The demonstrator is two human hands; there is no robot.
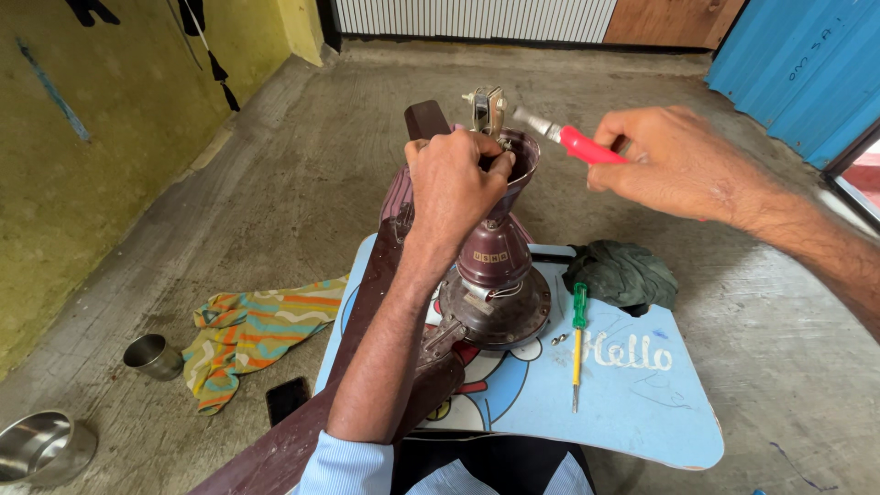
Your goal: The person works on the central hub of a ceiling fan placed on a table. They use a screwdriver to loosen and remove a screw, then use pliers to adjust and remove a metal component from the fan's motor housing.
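Observation:
A maroon ceiling fan motor (493, 291) stands upright on a small light-blue table (642, 403), its brown blades (367, 302) reaching toward me and away. My left hand (456, 188) grips the maroon canopy cup (521, 165) at the top of the fan's rod, just below a metal bracket (486, 108). My right hand (674, 160) holds a red-handled screwdriver (573, 142), its shaft pointing left at the bracket.
A green and yellow screwdriver (578, 344), small screws (559, 338) and a dark green cloth (623, 273) lie on the table. On the concrete floor to the left are a striped cloth (247, 335), a black phone (287, 400), a steel cup (153, 356) and a steel bowl (41, 446).

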